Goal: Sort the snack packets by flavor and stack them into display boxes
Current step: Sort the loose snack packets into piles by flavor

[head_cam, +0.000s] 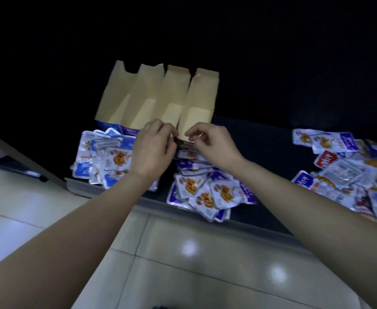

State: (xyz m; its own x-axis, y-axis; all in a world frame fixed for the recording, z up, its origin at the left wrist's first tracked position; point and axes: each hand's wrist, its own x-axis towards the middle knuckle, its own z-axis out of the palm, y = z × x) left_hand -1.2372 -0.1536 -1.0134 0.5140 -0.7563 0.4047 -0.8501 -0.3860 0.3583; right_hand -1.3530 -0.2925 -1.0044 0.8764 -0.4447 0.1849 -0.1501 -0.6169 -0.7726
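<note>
Left grip (154,148), right grip (214,146) pinch rightmost box (202,101) at near lip.

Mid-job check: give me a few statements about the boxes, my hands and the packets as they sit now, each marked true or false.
1. Four display boxes stand side by side in a row. True.
2. The left hand and right hand are at the leftmost box. False: both are at the front edge of the rightmost box.
3. The boxes are filled to the top with packets. False: their visible insides show bare cardboard.
4. A separate pile of packets lies on the table far to the right, untouched by either hand. True.
5. Purple packets lie below the right hand. True.
</note>
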